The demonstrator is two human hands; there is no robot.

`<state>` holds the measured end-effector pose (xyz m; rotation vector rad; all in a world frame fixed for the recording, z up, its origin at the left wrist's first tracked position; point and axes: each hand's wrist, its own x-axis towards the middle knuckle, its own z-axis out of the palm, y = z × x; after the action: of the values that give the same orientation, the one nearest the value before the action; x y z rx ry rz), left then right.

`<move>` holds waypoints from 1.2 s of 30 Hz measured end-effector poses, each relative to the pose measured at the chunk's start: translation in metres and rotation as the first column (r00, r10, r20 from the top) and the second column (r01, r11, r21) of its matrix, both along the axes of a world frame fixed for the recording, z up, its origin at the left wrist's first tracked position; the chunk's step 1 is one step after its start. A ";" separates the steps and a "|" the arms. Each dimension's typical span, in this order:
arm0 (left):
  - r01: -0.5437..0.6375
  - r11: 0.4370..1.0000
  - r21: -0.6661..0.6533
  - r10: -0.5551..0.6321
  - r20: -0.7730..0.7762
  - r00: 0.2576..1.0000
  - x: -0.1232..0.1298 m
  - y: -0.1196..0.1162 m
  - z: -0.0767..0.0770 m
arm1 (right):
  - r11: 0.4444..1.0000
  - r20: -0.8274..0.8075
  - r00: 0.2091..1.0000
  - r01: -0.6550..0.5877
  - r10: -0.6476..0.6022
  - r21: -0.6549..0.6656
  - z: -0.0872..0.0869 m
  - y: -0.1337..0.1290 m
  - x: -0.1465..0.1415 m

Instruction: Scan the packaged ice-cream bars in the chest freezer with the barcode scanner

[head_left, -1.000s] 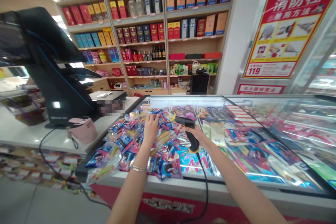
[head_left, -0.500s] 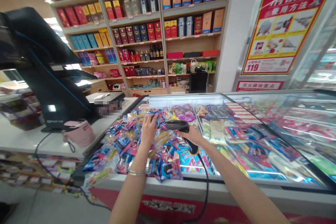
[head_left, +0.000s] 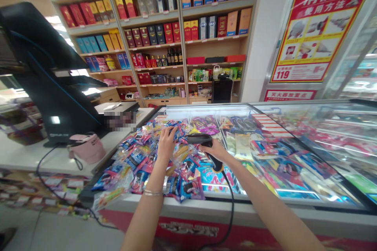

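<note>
My right hand (head_left: 214, 150) is wrapped around the handle of a black barcode scanner (head_left: 200, 139), its head pointing left toward my other hand. A black cable runs down from the scanner's handle. To the left, my left hand (head_left: 167, 141) is at the heap of small wrapped snacks, its fingers bent over a blue snack packet (head_left: 176, 135). Part of that packet is hidden behind the fingers. Loose snack packets (head_left: 137, 159) in blue, purple and clear wrapping lie around the left wrist, spread over the glass top of a chest freezer (head_left: 224, 200).
On the left counter stand a black checkout screen (head_left: 53, 74) and a pink cup-shaped pouch (head_left: 87, 148). More packaged goods show through the freezer glass on the right. Behind are shelves of boxes (head_left: 209, 27) and a red wall poster (head_left: 316, 27).
The view has shifted very slightly. Both hands, the scanner and the packets keep nearly the same positions.
</note>
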<state>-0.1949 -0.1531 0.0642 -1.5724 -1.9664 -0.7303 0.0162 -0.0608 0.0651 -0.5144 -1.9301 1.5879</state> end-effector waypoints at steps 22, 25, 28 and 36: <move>0.226 0.968 -0.111 -0.236 -0.088 0.968 0.113 0.009 0.036 | 0.747 -0.149 0.801 0.449 -0.580 -0.490 -0.009 -0.002 0.162; 0.354 0.907 -0.228 -0.374 -0.052 0.926 0.168 0.026 0.021 | 0.689 -0.135 0.757 0.487 -0.639 -0.537 -0.016 -0.001 0.204; 0.454 0.845 -0.282 -0.472 0.004 0.881 0.216 0.043 0.001 | 0.655 -0.138 0.730 0.492 -0.669 -0.573 -0.021 0.001 0.239; 0.441 0.875 -0.200 -0.452 -0.012 0.892 0.283 0.066 -0.046 | 0.520 -0.038 0.671 0.536 -0.740 -0.665 -0.032 0.012 0.288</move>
<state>0.0881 -0.0869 0.0183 -2.1839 -1.6829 -0.6687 0.3042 -0.0486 0.0334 -1.0330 -0.7473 1.5862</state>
